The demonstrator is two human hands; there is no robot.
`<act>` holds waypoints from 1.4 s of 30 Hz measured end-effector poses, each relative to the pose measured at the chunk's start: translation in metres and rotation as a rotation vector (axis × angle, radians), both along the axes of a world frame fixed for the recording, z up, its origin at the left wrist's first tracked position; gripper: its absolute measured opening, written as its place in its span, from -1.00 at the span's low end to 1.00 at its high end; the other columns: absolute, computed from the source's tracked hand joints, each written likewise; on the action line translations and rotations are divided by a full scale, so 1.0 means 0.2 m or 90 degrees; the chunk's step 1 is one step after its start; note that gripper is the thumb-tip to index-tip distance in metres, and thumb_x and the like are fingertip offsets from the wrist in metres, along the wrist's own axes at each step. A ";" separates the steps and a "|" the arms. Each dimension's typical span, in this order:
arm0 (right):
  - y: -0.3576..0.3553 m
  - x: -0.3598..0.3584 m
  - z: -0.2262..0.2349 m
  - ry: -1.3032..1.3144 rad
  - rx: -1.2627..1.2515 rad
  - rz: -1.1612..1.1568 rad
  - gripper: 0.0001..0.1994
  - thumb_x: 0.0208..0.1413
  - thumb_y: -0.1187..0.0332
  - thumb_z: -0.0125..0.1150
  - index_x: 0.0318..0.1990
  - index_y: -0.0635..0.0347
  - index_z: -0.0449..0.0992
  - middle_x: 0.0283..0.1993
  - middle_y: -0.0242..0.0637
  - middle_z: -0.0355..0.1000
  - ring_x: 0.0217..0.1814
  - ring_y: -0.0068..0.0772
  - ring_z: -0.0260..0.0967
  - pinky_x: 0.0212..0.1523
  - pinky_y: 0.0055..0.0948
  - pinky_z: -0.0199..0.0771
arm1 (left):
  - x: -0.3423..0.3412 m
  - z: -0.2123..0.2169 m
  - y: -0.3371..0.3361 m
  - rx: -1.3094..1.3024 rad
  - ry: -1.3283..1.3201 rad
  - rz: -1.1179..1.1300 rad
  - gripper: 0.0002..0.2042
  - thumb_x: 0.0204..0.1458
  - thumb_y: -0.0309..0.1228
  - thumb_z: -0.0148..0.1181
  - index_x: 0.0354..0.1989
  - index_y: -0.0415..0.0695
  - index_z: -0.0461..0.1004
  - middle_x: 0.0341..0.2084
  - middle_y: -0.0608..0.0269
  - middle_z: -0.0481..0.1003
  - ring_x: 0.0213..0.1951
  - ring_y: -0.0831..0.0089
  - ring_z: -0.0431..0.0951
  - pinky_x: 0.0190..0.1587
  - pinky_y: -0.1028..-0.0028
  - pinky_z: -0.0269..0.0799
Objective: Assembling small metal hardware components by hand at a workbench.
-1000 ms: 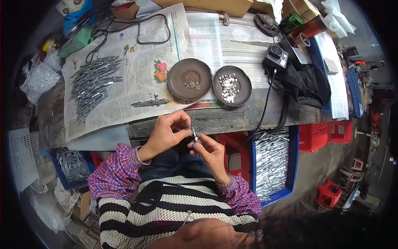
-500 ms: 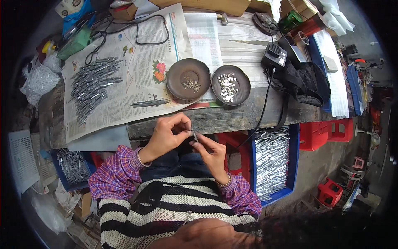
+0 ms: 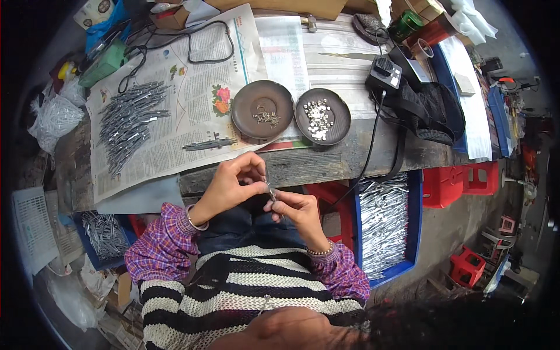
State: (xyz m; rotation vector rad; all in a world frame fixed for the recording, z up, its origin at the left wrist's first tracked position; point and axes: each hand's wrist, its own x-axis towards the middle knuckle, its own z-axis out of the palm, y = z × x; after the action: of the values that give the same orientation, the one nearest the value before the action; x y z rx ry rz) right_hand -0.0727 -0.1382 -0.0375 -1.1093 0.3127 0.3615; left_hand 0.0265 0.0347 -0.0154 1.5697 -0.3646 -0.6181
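Hands: both raised in front of the torso, just below the near edge of the worktop [image 3: 326,166], fingertips meeting.
Left hand [image 3: 230,185]: fingers curled, thumb and forefinger pinched on the upper end of a small metal part [image 3: 269,188].
Right hand [image 3: 298,210]: fingers closed on the lower end of the same metal part, palm turned upward.
Metal part: thin, silvery, held between the two hands over the lap; finer detail too small to tell.
Left dish [image 3: 262,109]: round, brown, on the worktop directly ahead of the hands; contains a few small dark pieces.
Right dish [image 3: 322,116]: round, brown, touching the left dish; contains many small shiny pieces.
Newspaper [image 3: 192,87]: spread over the left part of the worktop, under the left dish.
Rod pile [image 3: 129,122]: grey metal rods heaped on the newspaper, well left of the dishes.
Blue crate [image 3: 389,224]: on the floor to the right of the person, filled with silvery rods.
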 end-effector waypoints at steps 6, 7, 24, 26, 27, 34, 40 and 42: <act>0.00 0.00 -0.01 -0.008 0.082 -0.016 -0.75 0.05 0.52 0.15 -0.09 0.38 0.49 -0.36 -0.20 0.49 -0.48 -0.58 0.35 -0.44 -0.64 0.38 | 0.00 0.02 0.00 0.015 0.014 -0.020 -0.83 -0.12 -0.57 0.24 -0.32 -0.25 0.43 -0.50 0.39 0.45 -0.44 0.70 0.46 -0.40 0.66 0.38; 0.00 0.00 -0.02 -0.014 0.096 -0.008 -0.74 0.06 0.53 0.12 -0.06 0.35 0.48 -0.35 -0.23 0.49 -0.48 -0.60 0.35 -0.44 -0.64 0.38 | 0.00 0.02 0.00 0.034 0.014 -0.037 -0.84 -0.11 -0.56 0.24 -0.33 -0.26 0.46 -0.51 0.38 0.46 -0.44 0.70 0.46 -0.41 0.66 0.38; -0.26 0.17 0.07 -0.481 -0.800 -0.171 -0.71 -0.15 0.60 0.22 -0.18 0.21 0.51 -0.25 -0.16 0.41 -0.24 -0.15 0.39 -0.25 -0.36 0.41 | 0.00 0.10 0.03 -0.207 0.128 0.051 -0.88 0.03 -0.55 0.12 -0.25 -0.26 0.43 -0.45 0.29 0.47 -0.40 0.63 0.44 -0.34 0.65 0.33; -0.32 0.24 0.11 -0.477 -0.865 -0.134 -0.68 -0.14 0.56 0.21 -0.13 0.19 0.48 -0.19 -0.15 0.36 -0.19 -0.13 0.32 -0.20 -0.31 0.36 | -0.01 0.12 0.03 -0.111 0.120 0.027 -0.89 0.03 -0.54 0.14 -0.26 -0.25 0.44 -0.47 0.36 0.46 -0.44 0.69 0.42 -0.39 0.68 0.30; -0.34 0.28 0.11 -0.479 -0.897 -0.118 -0.67 -0.13 0.54 0.20 -0.11 0.19 0.47 -0.17 -0.14 0.34 -0.17 -0.12 0.30 -0.18 -0.29 0.34 | -0.02 0.13 0.02 -0.078 0.111 0.036 -0.90 0.02 -0.54 0.16 -0.29 -0.24 0.44 -0.47 0.40 0.44 -0.46 0.73 0.39 -0.39 0.71 0.30; -0.36 0.34 0.08 -0.500 -0.978 -0.068 -0.67 -0.20 0.57 0.18 -0.17 0.18 0.51 -0.18 -0.18 0.34 -0.17 -0.13 0.26 -0.18 -0.27 0.31 | -0.02 0.06 0.01 -0.084 0.037 0.062 -0.92 0.01 -0.56 0.15 -0.32 -0.23 0.42 -0.48 0.43 0.43 -0.44 0.76 0.38 -0.37 0.72 0.29; -0.40 0.37 0.04 -0.509 -0.921 -0.134 -0.74 -0.22 0.62 0.21 -0.27 0.22 0.52 -0.25 -0.20 0.38 -0.23 -0.16 0.31 -0.25 -0.30 0.35 | -0.01 0.06 0.02 -0.046 -0.024 0.059 -0.90 -0.01 -0.57 0.16 -0.30 -0.23 0.44 -0.47 0.44 0.43 -0.43 0.75 0.40 -0.36 0.71 0.32; -0.41 0.37 0.05 -0.511 -0.916 -0.129 -0.74 -0.21 0.61 0.23 -0.27 0.23 0.51 -0.25 -0.17 0.38 -0.23 -0.14 0.33 -0.24 -0.31 0.36 | -0.01 0.05 0.01 -0.051 -0.017 0.054 -0.89 -0.01 -0.57 0.14 -0.29 -0.24 0.45 -0.46 0.42 0.44 -0.43 0.74 0.41 -0.34 0.69 0.34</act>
State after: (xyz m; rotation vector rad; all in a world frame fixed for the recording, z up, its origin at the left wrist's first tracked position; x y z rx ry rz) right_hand 0.0021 -0.2199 -0.0284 -2.4701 -0.1028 -0.6394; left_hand 0.0237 0.0375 -0.0045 1.5093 -0.3377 -0.5110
